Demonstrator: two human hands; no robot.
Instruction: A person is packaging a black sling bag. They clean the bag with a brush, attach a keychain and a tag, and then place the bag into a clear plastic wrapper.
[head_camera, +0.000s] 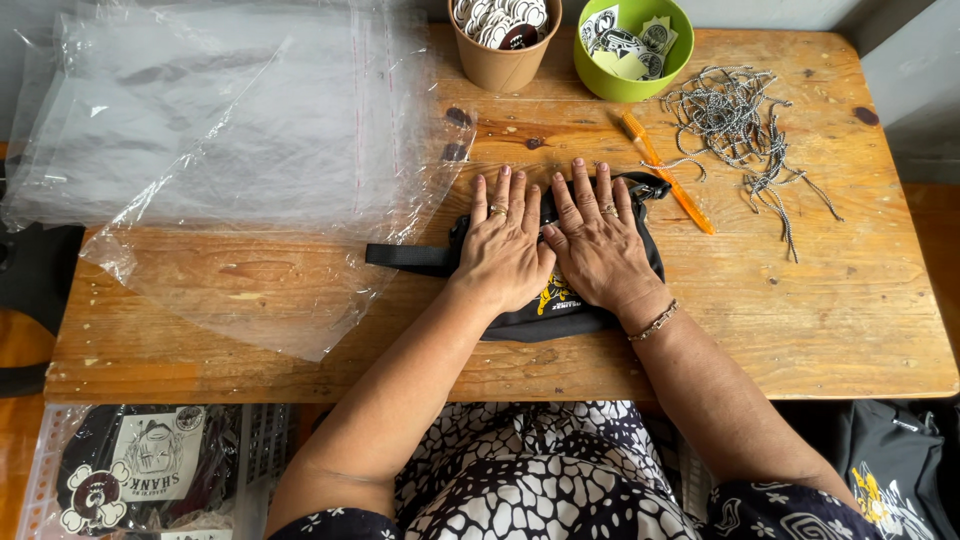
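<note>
**Worn wooden table, crowded top**

The wooden table (830, 320) bears a black folded pouch (560, 305) at its near middle, clear plastic bags (220, 140) over the left end, a brown paper cup (503, 62), a green bowl (632, 82), an orange cutter (668, 172) and tangled speckled cords (740, 125) at the far right.

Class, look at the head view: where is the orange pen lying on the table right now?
The orange pen lies slanted on the wooden table, just right of the right hand, between the black pouch and the tangled cords, below the green bowl.
</note>
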